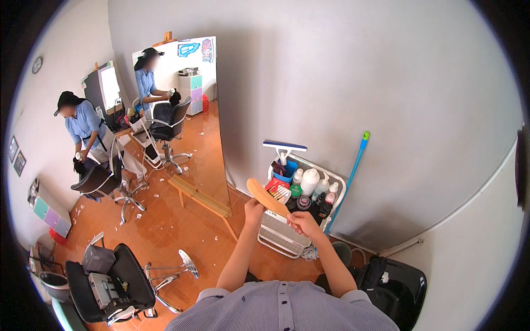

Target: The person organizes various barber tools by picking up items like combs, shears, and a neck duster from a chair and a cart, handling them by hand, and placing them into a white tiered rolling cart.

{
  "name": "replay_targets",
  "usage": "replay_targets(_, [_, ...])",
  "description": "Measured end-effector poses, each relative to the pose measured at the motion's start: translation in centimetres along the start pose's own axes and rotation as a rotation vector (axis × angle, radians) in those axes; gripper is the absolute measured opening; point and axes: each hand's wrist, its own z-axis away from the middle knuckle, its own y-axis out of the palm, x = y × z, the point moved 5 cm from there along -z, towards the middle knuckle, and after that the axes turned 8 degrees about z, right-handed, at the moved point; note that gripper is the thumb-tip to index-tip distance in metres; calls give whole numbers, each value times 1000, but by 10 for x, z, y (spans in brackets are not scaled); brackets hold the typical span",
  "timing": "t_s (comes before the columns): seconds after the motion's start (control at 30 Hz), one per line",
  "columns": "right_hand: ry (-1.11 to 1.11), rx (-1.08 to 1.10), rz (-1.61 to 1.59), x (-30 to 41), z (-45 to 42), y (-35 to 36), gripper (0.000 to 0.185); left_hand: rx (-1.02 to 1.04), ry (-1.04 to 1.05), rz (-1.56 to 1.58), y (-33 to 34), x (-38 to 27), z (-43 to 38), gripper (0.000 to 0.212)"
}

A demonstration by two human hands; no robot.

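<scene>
A long, slightly curved tan object (267,196), whose exact kind I cannot tell, is held out between both my hands. My left hand (254,210) grips its lower edge near the middle. My right hand (303,223) pinches its near end. Just beyond my hands stands a white salon trolley (340,182). On its top are a white bottle (309,182), pump bottles (321,186), a green-lidded jar (295,190), a blue container (285,171) with a brush, a squeegee (285,145) and a white tray (284,193) of small tools.
A large mirror (198,157) stands on a wooden easel (203,198) at the left. A co-worker (85,124) bends over a salon chair (97,182). Another black chair (128,265) holds boxes. A blue pole (352,173) leans on the wall; a black basin (408,285) is lower right.
</scene>
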Motion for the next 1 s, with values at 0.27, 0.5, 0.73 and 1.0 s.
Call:
replay_targets(0.27, [44,-65,-111,-4,0,-6,22,6,-3,2,7,-2,-4,18])
replay_targets(0.5, [-63,-359,-294,2,0,-40,26,68,184,-212,17,-10,4,15])
replay_targets(0.73, [-30,20,-41,20,7,-16,28,19,571,-462,15,-23,3,9])
replay_targets(1.0, [35,44,18,28,3,-7,28,19,521,-408,13,-23,1,9])
